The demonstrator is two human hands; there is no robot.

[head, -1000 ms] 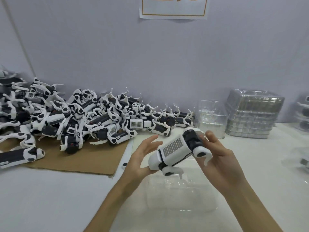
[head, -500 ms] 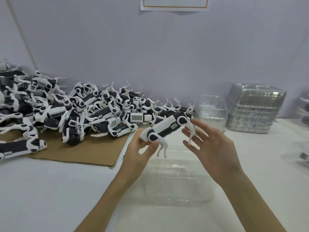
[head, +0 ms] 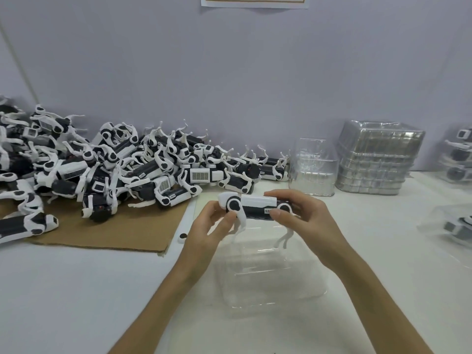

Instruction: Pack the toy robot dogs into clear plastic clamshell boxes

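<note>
A person's two bare hands held one toy dog (head: 256, 206) level in the air, in the middle of the view. The left hand (head: 205, 227) gripped the dog's left end, with its fingers curled up around the white rounded part and the black hip disc. The right hand (head: 305, 218) pinched the dog's right end between the thumb in front and the fingers over the top. The dog was white and black, and its thin white legs hung down. Directly under it an open clear box (head: 270, 274) lay on the white table (head: 63, 297), and the legs hung just above the box; whether they touched it could not be told.

To the left, a big pile of toy dogs (head: 122, 167) lay tangled on a sheet of brown cardboard (head: 115, 233) that reached back to the pale wall (head: 229, 80). A small black and white part (head: 183, 236) sat just beside the cardboard's right edge.

Behind the hands on the right stood a short stack of clear boxes (head: 313, 172), and next to it a taller stack (head: 378, 162). At the far right edge were packed boxes (head: 458, 159) with dogs inside. The bottom edge of a paper sign (head: 255, 1) showed at the top of the wall.
</note>
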